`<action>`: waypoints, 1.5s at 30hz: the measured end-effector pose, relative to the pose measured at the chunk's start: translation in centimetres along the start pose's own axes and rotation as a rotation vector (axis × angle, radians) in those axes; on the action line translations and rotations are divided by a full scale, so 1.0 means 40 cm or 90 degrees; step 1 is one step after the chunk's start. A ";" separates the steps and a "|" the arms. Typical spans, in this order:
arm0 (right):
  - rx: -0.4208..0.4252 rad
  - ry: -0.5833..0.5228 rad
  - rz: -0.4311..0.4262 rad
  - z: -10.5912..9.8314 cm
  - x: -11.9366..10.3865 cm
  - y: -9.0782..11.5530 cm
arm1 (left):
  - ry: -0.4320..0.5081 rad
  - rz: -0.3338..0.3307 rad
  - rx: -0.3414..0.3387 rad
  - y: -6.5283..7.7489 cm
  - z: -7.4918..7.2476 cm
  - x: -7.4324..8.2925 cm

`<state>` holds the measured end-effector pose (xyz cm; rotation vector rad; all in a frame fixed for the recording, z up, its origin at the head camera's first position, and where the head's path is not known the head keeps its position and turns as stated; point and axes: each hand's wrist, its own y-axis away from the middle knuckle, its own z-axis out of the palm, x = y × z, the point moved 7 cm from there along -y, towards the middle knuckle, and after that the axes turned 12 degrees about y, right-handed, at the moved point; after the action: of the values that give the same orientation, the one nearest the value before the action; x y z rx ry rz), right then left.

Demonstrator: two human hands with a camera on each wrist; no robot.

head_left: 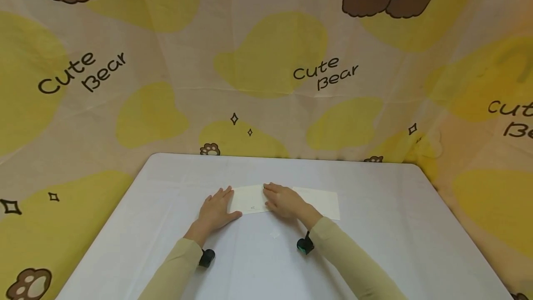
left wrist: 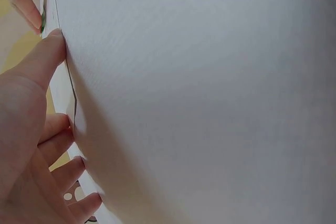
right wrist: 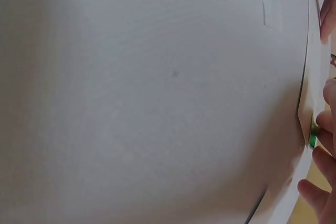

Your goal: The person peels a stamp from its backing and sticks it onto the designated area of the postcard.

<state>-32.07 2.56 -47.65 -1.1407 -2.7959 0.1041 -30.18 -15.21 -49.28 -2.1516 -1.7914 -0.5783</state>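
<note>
A pale, thin paper-like sheet (head_left: 249, 200) lies on the white-covered table, with a small faint mark near its front edge. My left hand (head_left: 216, 209) rests at the left end of this sheet, fingers spread and thumb along the front edge. Over the sheet's right end, my right hand (head_left: 287, 202) has its fingers bent. In the right wrist view these fingers pinch a small green object (right wrist: 313, 136) against the sheet's end; most of it is hidden. A second pale sheet (head_left: 326, 203) extends to the right, partly covered by the right hand and wrist.
The white table (head_left: 175, 179) has rounded far corners and a patterned bear cloth (head_left: 266, 59) hangs behind it. A small clear strip (head_left: 275, 235) lies on the tabletop in front of the hands. Dark wrist cameras (head_left: 305, 244) sit under both wrists.
</note>
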 end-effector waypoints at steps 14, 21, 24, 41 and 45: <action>-0.045 0.026 0.012 0.009 -0.003 -0.012 | -0.002 -0.005 -0.006 0.003 0.003 0.005; -0.030 0.003 0.022 0.007 -0.005 -0.015 | -0.006 -0.011 -0.007 0.002 0.002 0.006; -0.006 0.001 0.013 0.004 -0.004 -0.012 | -0.003 -0.012 -0.007 0.003 0.001 0.007; -0.022 -0.005 0.051 0.005 0.012 -0.007 | -0.001 -0.006 0.001 0.005 -0.001 0.006; -0.031 -0.013 0.057 0.011 0.015 -0.006 | -0.003 0.000 0.004 0.005 -0.003 0.005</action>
<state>-32.72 2.81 -47.99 -1.2829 -2.7803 0.0563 -29.95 -15.14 -49.07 -2.1502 -1.7938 -0.5662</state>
